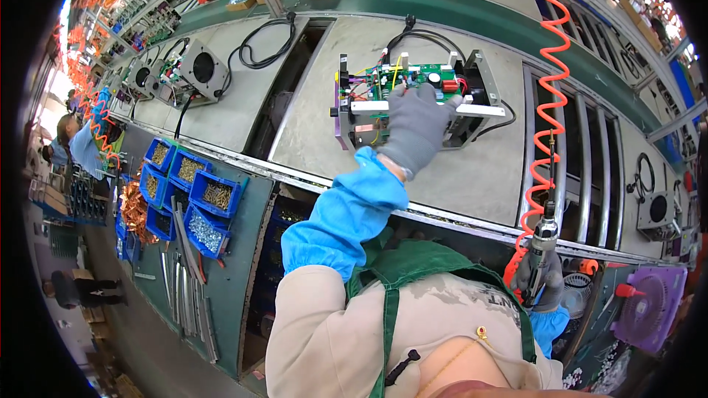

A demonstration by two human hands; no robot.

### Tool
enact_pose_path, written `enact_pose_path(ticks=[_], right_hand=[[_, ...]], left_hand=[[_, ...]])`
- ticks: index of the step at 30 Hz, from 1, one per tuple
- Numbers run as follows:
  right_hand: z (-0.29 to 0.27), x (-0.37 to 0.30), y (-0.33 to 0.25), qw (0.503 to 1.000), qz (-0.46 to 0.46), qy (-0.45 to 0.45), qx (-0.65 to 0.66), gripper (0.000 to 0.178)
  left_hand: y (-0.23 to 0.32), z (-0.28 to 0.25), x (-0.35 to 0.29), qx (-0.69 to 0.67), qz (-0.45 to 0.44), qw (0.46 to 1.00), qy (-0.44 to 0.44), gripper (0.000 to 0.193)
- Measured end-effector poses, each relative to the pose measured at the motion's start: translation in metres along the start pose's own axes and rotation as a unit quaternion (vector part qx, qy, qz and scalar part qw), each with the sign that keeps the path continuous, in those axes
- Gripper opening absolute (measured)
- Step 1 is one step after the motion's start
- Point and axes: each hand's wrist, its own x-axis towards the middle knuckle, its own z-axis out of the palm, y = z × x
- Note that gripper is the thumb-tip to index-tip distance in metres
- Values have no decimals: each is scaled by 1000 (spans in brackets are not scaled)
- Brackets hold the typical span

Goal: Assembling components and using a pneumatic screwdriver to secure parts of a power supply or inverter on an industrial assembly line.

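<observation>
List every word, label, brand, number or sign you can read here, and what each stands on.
Beige fabric sweatshirt: dark printed lettering on the chest, partly cut off; I won't copy it out.
Green rectangular circuit board: any markings are too small to read.
Silver metal screwdriver in the right hand: any markings are too small to read.
Blue plastic bins: no label can be made out.

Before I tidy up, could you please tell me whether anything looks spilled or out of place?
Perhaps: small white bits lie scattered near the purple panel, loose, whereas other small parts sit in blue bins.
</observation>
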Motion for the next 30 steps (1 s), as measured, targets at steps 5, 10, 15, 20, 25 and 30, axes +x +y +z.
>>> enact_pose_path(ticks=[5,10,15,20,25,30], right_hand=[[-1,0,1,999,5,47,8,77],[3,9,3,999,25,26,-6,75],[9,16,10,998,55,9,16,70],[14,28,21,996,79,14,28,59],[34,41,22,992,116,45,-7,71],[48,47,24,992,122,41,-15,78]], left_hand=[[-1,-18,10,10,-27,998,-57,44],[-16,-10,8,-24,-38,998,-39,42],[-29,-7,12,-39,0,999,-15,37],[-42,6,13,-50,65,997,3,32],[-53,8,18,-125,113,985,34,31],[-54,9,18,-130,132,981,55,31]])
